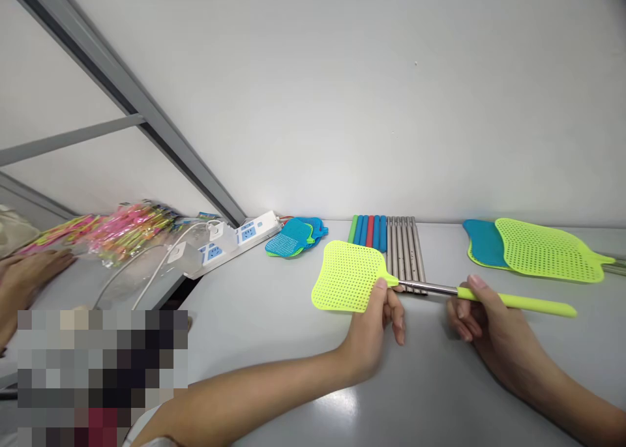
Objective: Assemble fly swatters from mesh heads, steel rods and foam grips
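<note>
The yellow-green fly swatter is held in both hands over the desk, on the near side of a row of metal rods and coloured tubes. Its neck, at the right edge of the mesh head, is pinched between thumb and fingers of the left hand; the left end of the grip is held by the right hand, the thumb laid along the top. Any pull or push is best kept in line with the metal shaft, so that the thin metal is not bent. The neck should be pinched rather than the mesh, which would probably flex. Clearance from the larger swatters at the far right should be kept.
</note>
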The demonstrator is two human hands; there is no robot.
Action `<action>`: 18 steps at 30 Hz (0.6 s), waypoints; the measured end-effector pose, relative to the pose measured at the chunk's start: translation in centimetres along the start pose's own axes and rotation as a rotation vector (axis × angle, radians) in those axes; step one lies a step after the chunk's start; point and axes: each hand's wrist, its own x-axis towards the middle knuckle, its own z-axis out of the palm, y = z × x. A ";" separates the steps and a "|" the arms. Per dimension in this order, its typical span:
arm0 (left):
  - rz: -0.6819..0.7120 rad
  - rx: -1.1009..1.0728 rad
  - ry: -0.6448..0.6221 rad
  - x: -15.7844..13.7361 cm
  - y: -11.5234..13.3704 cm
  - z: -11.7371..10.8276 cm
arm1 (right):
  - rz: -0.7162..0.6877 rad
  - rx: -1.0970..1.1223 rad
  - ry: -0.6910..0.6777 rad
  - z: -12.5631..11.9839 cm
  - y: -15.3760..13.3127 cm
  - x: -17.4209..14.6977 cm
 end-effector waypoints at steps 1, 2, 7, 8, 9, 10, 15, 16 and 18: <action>0.001 -0.018 -0.005 0.0 0.0 0.0 | 0.001 -0.004 0.008 0.0 0.0 0.0; 0.003 -0.032 -0.015 0.1 0.0 0.0 | 0.002 -0.006 0.014 -0.1 0.0 0.0; 0.031 0.000 -0.036 0.2 0.2 0.0 | -0.048 0.012 -0.002 0.1 -0.1 0.1; 0.035 0.012 -0.034 0.2 0.2 0.0 | -0.063 0.013 -0.011 0.2 -0.1 0.1; 0.041 0.023 -0.031 0.2 0.3 0.0 | -0.076 0.011 -0.009 0.2 -0.1 0.2; 0.048 0.030 -0.027 0.2 0.3 0.1 | -0.077 0.003 -0.020 0.3 0.0 0.3; 0.069 0.064 -0.026 0.3 0.5 0.3 | -0.091 -0.048 -0.038 0.4 0.2 0.7; 0.068 0.071 -0.033 0.3 0.5 0.3 | -0.104 -0.052 -0.050 0.3 0.3 0.8; 0.067 0.083 -0.056 0.5 0.7 0.3 | -0.130 -0.058 -0.070 0.3 0.3 0.8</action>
